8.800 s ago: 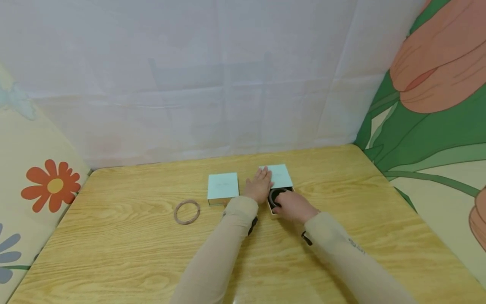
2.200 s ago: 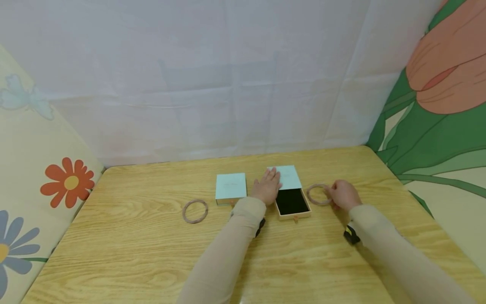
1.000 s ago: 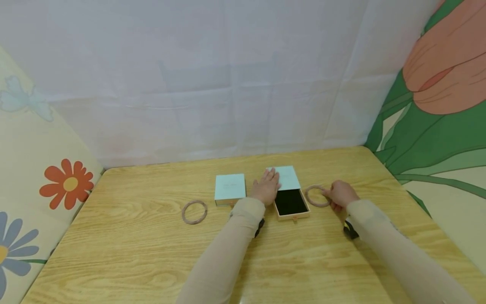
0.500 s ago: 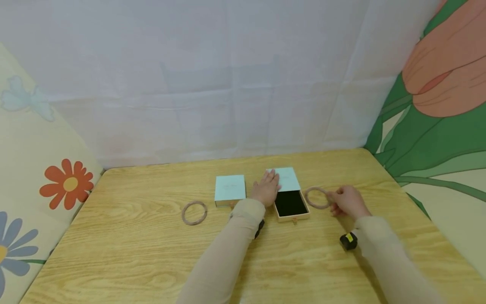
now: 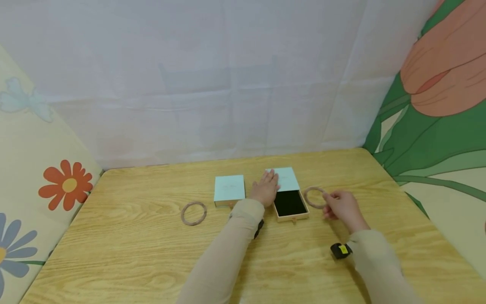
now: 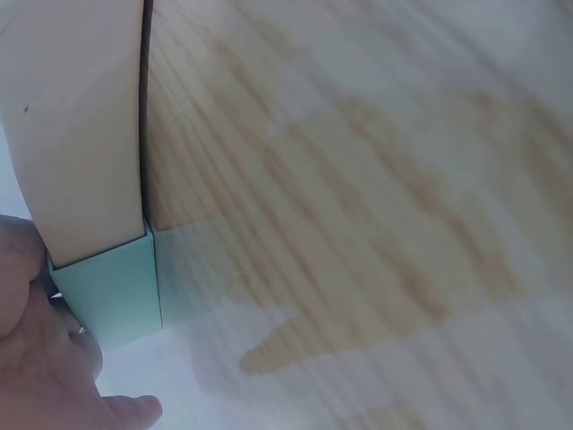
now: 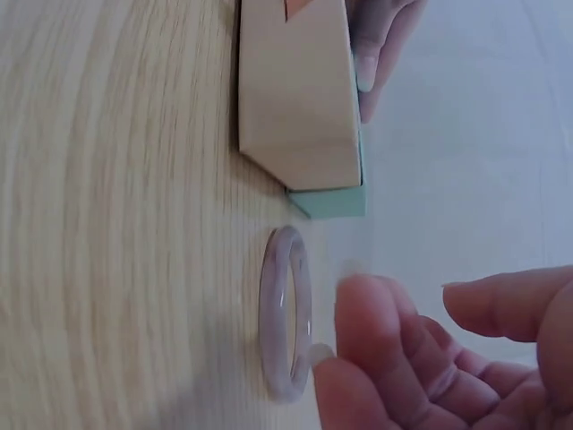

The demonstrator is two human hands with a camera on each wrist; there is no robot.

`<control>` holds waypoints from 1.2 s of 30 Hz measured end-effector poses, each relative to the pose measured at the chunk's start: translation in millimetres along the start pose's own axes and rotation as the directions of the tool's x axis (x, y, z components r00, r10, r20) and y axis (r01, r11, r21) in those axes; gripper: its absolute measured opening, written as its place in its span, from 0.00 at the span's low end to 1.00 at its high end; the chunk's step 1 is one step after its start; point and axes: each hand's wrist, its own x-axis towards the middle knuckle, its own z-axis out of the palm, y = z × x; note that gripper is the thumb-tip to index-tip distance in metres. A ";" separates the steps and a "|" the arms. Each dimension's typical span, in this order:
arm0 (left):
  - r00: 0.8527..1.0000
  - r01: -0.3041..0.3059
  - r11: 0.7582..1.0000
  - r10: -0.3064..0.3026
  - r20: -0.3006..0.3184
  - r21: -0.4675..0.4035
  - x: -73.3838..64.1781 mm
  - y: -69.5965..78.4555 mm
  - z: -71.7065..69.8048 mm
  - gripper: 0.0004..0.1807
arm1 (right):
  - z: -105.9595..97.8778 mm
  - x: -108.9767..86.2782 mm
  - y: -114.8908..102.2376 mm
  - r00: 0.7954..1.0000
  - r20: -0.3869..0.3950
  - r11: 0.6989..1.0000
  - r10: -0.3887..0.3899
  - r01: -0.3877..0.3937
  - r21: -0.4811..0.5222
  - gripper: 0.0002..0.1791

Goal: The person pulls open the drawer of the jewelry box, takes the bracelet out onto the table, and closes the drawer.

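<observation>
My left hand (image 5: 265, 188) lies with extended fingers on the pale blue sleeve (image 5: 287, 179) of the right-hand jewellery box. Its cream drawer (image 5: 292, 218) is pulled out toward me, showing a black lining (image 5: 290, 203). Right of that drawer, a pale mauve bangle (image 7: 273, 313) lies flat on the table. My right hand (image 5: 343, 207) is just beside the bangle; in the right wrist view its thumb (image 7: 501, 305) stands apart from the fingers and nothing is between them. In the left wrist view, my left hand (image 6: 40, 358) is at the side of the box.
A second pale blue box (image 5: 229, 188), its drawer in, sits left of my left hand. Another mauve bangle (image 5: 193, 213) lies farther left on the wooden table (image 5: 125, 253). A white cloth (image 5: 197, 105) hangs behind; flower-print panels (image 5: 448, 147) stand at both sides.
Earlier my right hand reached into the drawer; later it held the bangle on the table at the right. Now it has let go and turned slightly. My left hand stays on the box.
</observation>
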 end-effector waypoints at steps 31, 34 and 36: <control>1.000 -0.024 1.000 0.024 -0.010 -0.007 -0.9 -0.9 -1.3 0.29 | 23.9 -21.5 -8.8 0.998 0.068 0.998 0.017 -0.012 -0.061 0.15; 0.999 -0.028 1.000 0.028 -0.016 -0.007 -1.5 -0.9 -1.5 0.29 | 25.1 -21.7 -8.7 0.997 0.072 0.998 0.013 -0.009 -0.056 0.16; 0.999 -0.027 1.000 0.027 -0.018 -0.003 -1.3 -1.1 -1.1 0.29 | 25.9 -21.8 -8.1 0.997 0.080 0.998 0.014 -0.010 -0.057 0.17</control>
